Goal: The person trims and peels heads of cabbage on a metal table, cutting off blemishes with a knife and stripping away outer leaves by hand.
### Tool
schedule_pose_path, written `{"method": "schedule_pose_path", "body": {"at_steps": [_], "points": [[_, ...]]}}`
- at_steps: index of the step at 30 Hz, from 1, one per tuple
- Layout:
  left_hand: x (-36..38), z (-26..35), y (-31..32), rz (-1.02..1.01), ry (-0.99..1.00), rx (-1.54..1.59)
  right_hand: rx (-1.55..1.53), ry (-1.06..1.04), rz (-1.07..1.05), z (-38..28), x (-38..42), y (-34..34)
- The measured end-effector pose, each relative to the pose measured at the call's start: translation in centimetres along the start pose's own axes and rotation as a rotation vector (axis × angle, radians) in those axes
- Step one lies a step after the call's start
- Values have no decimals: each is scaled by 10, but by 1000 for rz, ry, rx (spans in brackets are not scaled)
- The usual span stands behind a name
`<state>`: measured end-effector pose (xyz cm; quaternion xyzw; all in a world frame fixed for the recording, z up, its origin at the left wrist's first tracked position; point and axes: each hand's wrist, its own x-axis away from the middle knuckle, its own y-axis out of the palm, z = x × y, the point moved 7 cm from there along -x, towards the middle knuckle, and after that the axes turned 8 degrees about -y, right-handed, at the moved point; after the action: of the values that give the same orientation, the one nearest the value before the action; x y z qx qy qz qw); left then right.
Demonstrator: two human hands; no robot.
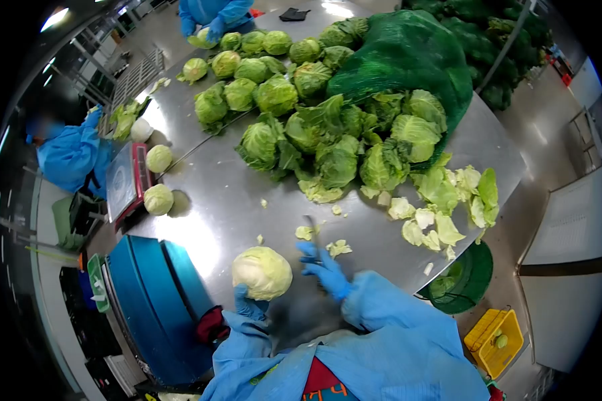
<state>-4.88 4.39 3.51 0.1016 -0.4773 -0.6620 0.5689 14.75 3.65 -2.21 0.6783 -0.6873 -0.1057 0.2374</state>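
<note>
A pale, trimmed cabbage [261,273] rests in my blue-gloved left hand [249,304], whose fingers wrap its near side. To its right, my gloved right hand [324,271] is closed around a knife [312,228], with the narrow blade pointing away from me. The blade is apart from the cabbage. Small leaf scraps [338,248] lie on the steel table [227,174] beside the right hand. Beyond both hands sits a heap of untrimmed green cabbages [336,160], some spilling from a green mesh bag [408,57].
Cut leaves [441,227] cover the table's right edge, above a green bin [478,277] and a yellow crate [508,344]. At left stand a red-edged scale [128,180], trimmed cabbages [158,199] and blue containers [147,294]. Co-workers in blue [73,154] stand at left and far end.
</note>
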Motion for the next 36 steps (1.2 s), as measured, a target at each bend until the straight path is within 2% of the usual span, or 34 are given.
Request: {"method": "schedule_pose_path", "body": {"at_steps": [3,4,6,7,9,10,13,15,17,18,21,24,27,30,31,34,36], "points": [[2,20,-13,89,59,-376,-62,-10,-125,27,-47,50],[1,27,-2,2,82,-453,-41,-55,-77,37,-60,41],[1,27,2,44,179,-658,-79,-124,54,25,-64,8],[-1,21,6,60,217,-753,-158,-33,189,-7,-49,-2],[-11,3,24,-4,171,-776,-177,-61,379,-29,-26,-55],[-15,-8,29,-27,167,-815,-122,-179,431,-28,-14,-93],[-22,-34,53,-89,218,-1029,-188,-225,682,-71,57,-162],[-23,-45,78,-144,276,-1237,-131,-340,773,-84,92,-196],[-31,-51,95,-275,249,-1392,83,-483,839,-97,121,-210],[-33,-55,101,-301,252,-1448,82,-338,739,-102,119,-193],[-38,-59,116,-299,300,-1574,354,130,457,-77,113,-137],[-50,-65,104,-285,430,-1752,561,-31,404,-67,95,-92],[-55,-68,115,-50,269,-1836,816,50,226,-64,85,-80],[-71,-78,109,-83,147,-1679,1168,-109,353,-78,80,-71],[-73,-79,110,-53,164,-1699,1280,-141,381,-82,81,-70],[-77,-80,113,24,187,-1763,1319,-274,313,-100,81,-61],[-83,-80,114,35,174,-1825,1329,-261,297,-101,80,-62]]}}
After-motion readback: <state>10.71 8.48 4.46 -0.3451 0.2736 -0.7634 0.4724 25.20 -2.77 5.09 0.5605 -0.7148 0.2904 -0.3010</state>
